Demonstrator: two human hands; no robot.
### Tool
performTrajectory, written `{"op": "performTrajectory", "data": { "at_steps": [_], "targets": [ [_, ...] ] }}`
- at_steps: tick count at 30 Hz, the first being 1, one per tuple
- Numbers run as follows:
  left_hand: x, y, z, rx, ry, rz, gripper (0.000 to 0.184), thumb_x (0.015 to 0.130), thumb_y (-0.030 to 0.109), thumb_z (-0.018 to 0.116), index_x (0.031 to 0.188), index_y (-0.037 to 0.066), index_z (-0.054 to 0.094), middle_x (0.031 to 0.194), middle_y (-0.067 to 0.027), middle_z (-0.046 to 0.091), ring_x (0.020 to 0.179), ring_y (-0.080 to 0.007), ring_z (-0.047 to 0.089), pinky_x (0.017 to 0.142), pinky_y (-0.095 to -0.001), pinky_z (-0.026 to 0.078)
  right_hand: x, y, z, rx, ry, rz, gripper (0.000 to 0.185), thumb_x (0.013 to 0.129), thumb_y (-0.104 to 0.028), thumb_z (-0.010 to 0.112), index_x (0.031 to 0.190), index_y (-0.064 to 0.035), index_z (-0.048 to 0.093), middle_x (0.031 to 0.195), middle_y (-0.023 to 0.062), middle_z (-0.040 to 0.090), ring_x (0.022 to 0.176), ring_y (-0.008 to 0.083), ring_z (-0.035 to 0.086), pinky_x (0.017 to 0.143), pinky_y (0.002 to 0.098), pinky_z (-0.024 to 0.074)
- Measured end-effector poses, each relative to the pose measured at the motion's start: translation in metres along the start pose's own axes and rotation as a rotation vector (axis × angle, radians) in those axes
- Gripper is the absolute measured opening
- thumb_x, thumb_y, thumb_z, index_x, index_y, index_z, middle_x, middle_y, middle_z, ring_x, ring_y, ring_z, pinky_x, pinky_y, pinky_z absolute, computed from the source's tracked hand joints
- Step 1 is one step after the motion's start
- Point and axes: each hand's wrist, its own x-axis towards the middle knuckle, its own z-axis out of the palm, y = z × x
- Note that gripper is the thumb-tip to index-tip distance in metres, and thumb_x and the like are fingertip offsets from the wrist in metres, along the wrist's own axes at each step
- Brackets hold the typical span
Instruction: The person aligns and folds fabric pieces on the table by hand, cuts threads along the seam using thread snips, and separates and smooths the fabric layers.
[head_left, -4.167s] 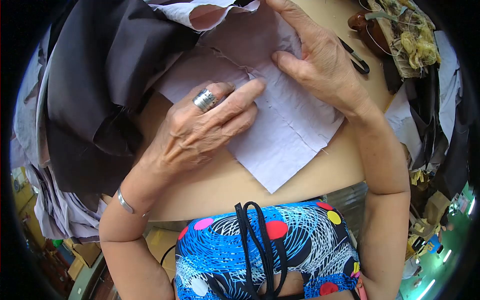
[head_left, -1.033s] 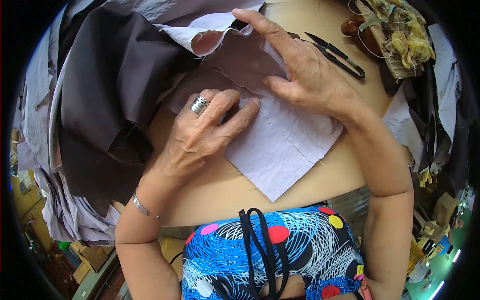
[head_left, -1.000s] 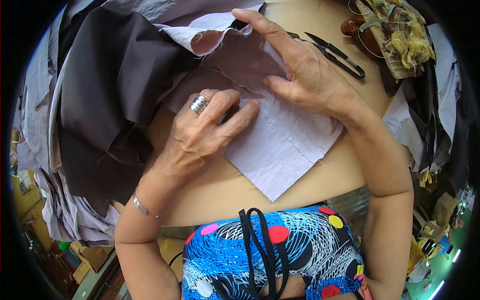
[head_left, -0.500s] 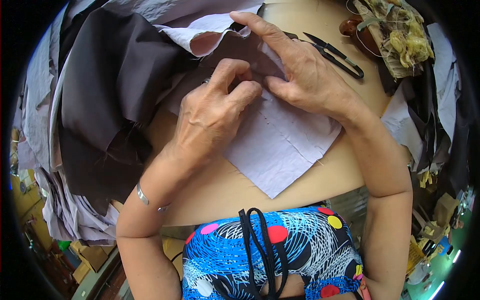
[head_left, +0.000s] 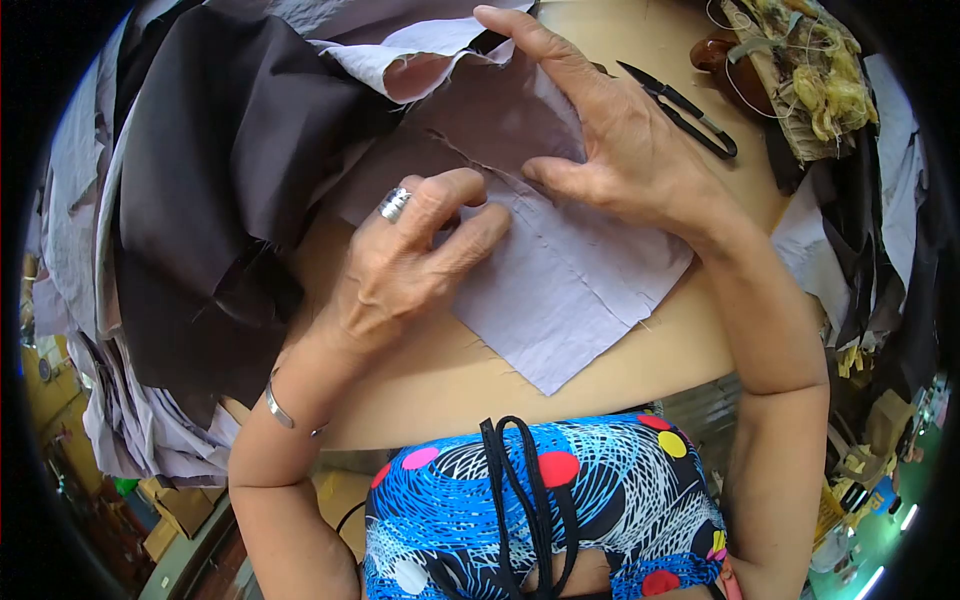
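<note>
Lilac cloth (head_left: 550, 325), seamed, edges frayed, seemingly flat on table (head_left: 420, 400).

Ring: one, broad silver-toned band, edge apparently patterned (head_left: 395, 204), on left hand (head_left: 385, 270). Bracelet: one, narrow silver-toned open cuff (head_left: 277, 405), left forearm. Garment: one, blue, black and white swirl print (head_left: 620, 490), with red, pink, yellow and white dots. Ties: black cord, looped (head_left: 498, 490). Strap: coral, lower right, probably the garment's (head_left: 729, 577).

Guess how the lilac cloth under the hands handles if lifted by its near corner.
Probably floppy: the lilac cloth looks thin and shows soft creases. The seam may make it fold a little less freely along that line, since layers appear joined there. Its cut edges could fray if tugged, given the loose threads there.
</note>
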Motion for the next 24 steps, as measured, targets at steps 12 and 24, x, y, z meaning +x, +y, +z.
{"op": "performTrajectory", "data": {
  "at_steps": [12,24],
  "targets": [
    [0.0,0.001,0.003,0.087,-0.004,0.081,0.045,0.063,-0.004,0.065,0.107,0.006,0.067,0.095,-0.0075,0.053,0.073,-0.0214,0.055,0.06,-0.0311,0.049,-0.001,0.008,0.009,0.058,0.043,-0.044,0.085,0.071,0.006,0.052,0.148,-0.0078,0.016,0.082,0.0163,0.058,0.07,0.0307,0.06,0.068,0.0368,0.0485],
    [0.003,0.002,0.005,0.2,-0.063,0.085,0.038,0.069,0.004,0.059,0.107,0.008,0.061,0.098,-0.008,0.049,0.076,-0.0205,0.052,0.066,-0.0298,0.049,0.002,0.011,0.013,0.022,0.091,-0.066,0.085,0.071,0.004,0.054,0.147,-0.0094,0.019,0.085,0.0164,0.059,0.074,0.0313,0.061,0.069,0.0376,0.0486]
  ]
}}
